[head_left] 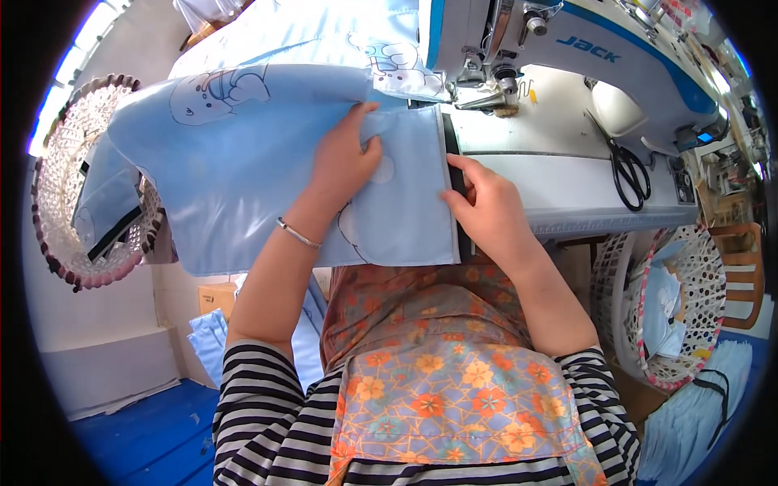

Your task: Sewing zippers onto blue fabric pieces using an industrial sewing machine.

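Observation:
A light blue cloth piece point(251, 182) with printed cartoon figures spreads across the left of the sewing machine bed. My left hand point(344, 162) lies on it, thumb and forefinger apart; its other fingers are mostly hidden. Under and beside that hand is a flat, neatly edged blue panel point(409, 194). A black strip point(465, 182) runs along the panel's right edge. My right hand point(490, 206) grips this edge between thumb and fingers. Beyond the panel, at its upper right, is the presser foot area point(506, 85) of the sewing machine point(583, 40).
Black-handled scissors point(628, 174) lie on the machine bed point(551, 182) at right. A white woven basket point(49, 194) with cloth stands at left, and another basket point(709, 275) at lower right. A bundle of pale blue cloth point(697, 421) lies below that one. Brown cardboard point(217, 298) is at lower left.

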